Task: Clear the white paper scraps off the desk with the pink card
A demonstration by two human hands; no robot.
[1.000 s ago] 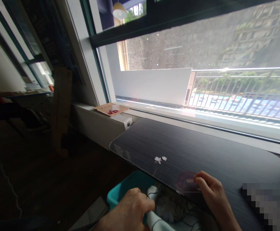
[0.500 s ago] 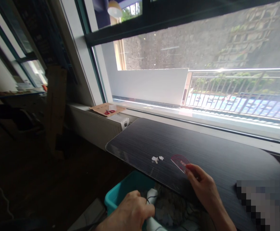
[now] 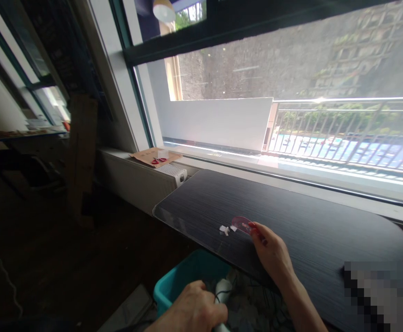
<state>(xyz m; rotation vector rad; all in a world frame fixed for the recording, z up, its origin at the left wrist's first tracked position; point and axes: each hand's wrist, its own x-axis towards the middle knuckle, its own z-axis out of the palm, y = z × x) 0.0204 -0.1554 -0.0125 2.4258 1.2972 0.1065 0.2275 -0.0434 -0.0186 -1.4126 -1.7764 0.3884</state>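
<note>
In the head view, my right hand (image 3: 274, 251) is closed in a pinch on a pink see-through protractor (image 3: 242, 224). The protractor is low over the dark table, with its far end beside small white paper scraps (image 3: 224, 229). My left hand (image 3: 198, 306) is closed at the near rim of a teal bin (image 3: 167, 288); its fingertips are hidden. The bin sits just below the table's front edge. Inside it lies a white object (image 3: 223, 290) with a dark cord or line across it, among other dim litter.
The dark table (image 3: 291, 212) runs along the window. Red-handled scissors (image 3: 158, 160) rest on brown paper (image 3: 141, 156) on the sill at left, near a white radiator (image 3: 174, 173). A blurred-out patch (image 3: 388, 295) covers the right corner. Boards (image 3: 80, 157) lean at left.
My right hand has carried the protractor left, up to the paper scraps. My left hand and the bin have shifted slightly right and down.
</note>
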